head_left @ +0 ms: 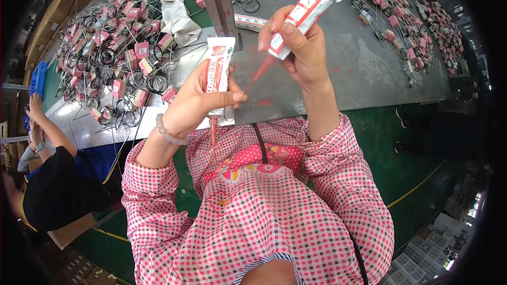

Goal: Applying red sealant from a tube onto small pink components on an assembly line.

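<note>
My left hand (196, 96) is wrapped round a white and red sealant tube (217, 68), whose reddish nozzle (213, 132) points down toward my apron. Its thumb and fingertip also pinch the tip of another nozzle (259, 76). That nozzle belongs to a second white and red tube (309, 5), gripped in my right hand (301, 47) with its flat end tilted up and to the right. Both tubes are held above the near edge of the grey metal table (343, 82). The far side of the left fingers is hidden behind the first tube.
A heap of pink blocks with coiled black wires and thin rods (127, 47) covers the table's left; more such parts (391, 21) lie at right. A metal post (216, 0) rises ahead, beside another tube (251, 21) and a grey cloth (177, 16). Another person (58, 179) is at left.
</note>
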A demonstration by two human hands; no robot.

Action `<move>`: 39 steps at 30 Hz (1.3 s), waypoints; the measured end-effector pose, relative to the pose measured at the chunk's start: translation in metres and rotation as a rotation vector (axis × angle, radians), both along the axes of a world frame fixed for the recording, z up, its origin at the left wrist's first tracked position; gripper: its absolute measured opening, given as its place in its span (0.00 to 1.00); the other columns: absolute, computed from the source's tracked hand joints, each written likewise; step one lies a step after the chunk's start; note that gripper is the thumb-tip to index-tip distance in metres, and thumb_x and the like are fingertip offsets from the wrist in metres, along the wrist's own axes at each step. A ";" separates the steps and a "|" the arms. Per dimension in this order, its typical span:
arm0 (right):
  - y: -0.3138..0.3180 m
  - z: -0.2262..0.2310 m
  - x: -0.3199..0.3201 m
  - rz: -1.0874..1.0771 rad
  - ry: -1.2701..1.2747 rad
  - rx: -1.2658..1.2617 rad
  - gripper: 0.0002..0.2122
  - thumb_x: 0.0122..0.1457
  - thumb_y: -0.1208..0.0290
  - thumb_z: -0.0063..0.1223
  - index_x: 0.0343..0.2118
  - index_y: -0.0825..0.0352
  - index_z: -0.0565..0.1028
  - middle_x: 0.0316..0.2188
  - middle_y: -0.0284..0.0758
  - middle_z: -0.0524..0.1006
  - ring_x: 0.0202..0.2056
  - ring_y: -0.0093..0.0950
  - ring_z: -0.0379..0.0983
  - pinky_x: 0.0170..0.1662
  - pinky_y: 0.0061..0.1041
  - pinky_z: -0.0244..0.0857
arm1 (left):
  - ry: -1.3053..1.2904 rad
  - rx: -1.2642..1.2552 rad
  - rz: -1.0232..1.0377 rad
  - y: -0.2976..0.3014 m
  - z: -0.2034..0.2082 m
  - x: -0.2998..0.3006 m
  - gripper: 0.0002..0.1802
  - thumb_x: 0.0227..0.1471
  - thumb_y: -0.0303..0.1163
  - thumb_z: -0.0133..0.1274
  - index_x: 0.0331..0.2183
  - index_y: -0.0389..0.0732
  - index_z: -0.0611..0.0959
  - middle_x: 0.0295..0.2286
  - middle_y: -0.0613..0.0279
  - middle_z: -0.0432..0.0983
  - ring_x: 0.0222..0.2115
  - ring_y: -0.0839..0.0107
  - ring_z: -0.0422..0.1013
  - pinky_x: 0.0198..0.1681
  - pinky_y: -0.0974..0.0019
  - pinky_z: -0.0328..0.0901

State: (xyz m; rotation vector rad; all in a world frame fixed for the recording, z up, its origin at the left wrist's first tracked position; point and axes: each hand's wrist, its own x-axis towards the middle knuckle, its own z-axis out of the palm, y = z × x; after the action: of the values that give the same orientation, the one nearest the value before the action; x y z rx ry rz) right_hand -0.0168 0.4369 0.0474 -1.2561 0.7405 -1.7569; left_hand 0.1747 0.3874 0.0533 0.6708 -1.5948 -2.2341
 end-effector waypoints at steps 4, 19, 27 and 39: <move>0.000 0.002 0.000 -0.056 -0.027 -0.005 0.12 0.53 0.59 0.46 0.28 0.65 0.66 0.19 0.38 0.71 0.12 0.16 0.61 0.08 0.08 0.44 | 0.004 0.000 -0.004 0.000 -0.003 0.001 0.22 0.38 0.20 0.53 0.37 0.35 0.64 0.23 0.60 0.71 0.26 0.75 0.69 0.29 0.74 0.62; -0.004 -0.010 -0.025 -0.163 -0.221 0.011 0.12 0.56 0.60 0.41 0.29 0.66 0.65 0.23 0.35 0.68 0.08 0.13 0.51 0.09 0.10 0.43 | 0.280 -0.077 0.248 -0.041 0.024 0.025 0.15 0.41 0.23 0.53 0.34 0.37 0.68 0.25 0.59 0.72 0.23 0.75 0.67 0.27 0.75 0.62; -0.019 -0.044 -0.039 -0.114 -0.340 0.100 0.11 0.57 0.62 0.39 0.30 0.66 0.65 0.24 0.35 0.68 0.06 0.13 0.47 0.12 0.11 0.45 | 0.465 -0.242 0.563 -0.110 0.087 0.066 0.08 0.46 0.22 0.47 0.32 0.31 0.69 0.28 0.57 0.68 0.29 0.72 0.67 0.30 0.75 0.65; -0.046 -0.081 -0.065 -0.182 -0.474 0.312 0.14 0.58 0.59 0.34 0.29 0.65 0.66 0.21 0.35 0.69 0.06 0.16 0.51 0.10 0.13 0.46 | 0.266 -0.247 0.682 -0.379 0.105 0.037 0.05 0.41 0.23 0.51 0.24 0.32 0.73 0.20 0.59 0.69 0.17 0.74 0.66 0.16 0.76 0.62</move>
State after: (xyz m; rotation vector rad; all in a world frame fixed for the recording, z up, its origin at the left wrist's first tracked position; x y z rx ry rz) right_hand -0.0813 0.3908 -0.0340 -0.5476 0.8225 -1.8964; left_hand 0.2112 0.0079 0.1581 0.6816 -1.2350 -1.5294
